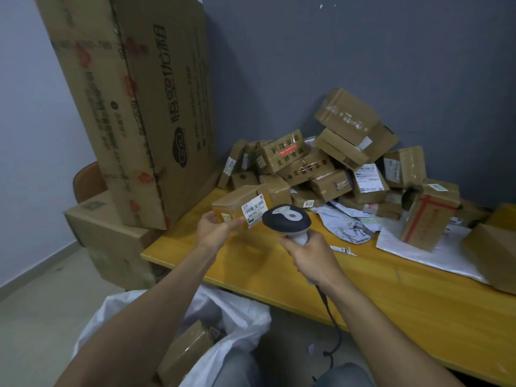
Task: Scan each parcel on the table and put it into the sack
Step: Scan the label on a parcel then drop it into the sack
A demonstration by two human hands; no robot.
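**Head view.** A large flattened carton (134, 107) leans on the wall at left, beside the yellow table (405, 297). A heap of parcels (329, 174) fills the table's far side against the wall. Below the table's near edge the white sack (240, 311) lies open-mouthed, with a taped box (187, 350) inside.

The parcel in hand (237, 203) is held above the table's near left corner, between heap and sack. The left hand (216, 226) grips its lower left end, thumb along the near face. The right hand (310, 255) is wrapped round the handle of the corded scanner (284, 219). The scanner's head sits just beside the parcel's white label (254, 209) and covers the label's right edge in this view.

**Step in hand, as judged:** reading the barcode. To do it well, back the scanner off a little and square it to the label, so the whole code falls in the beam. Keep the thumb off the print and hold the parcel steady until the read registers.

**Orientation:** the parcel's long axis runs left to right, rising slightly rightward. Its labelled face points toward the person, and the print runs along that axis.
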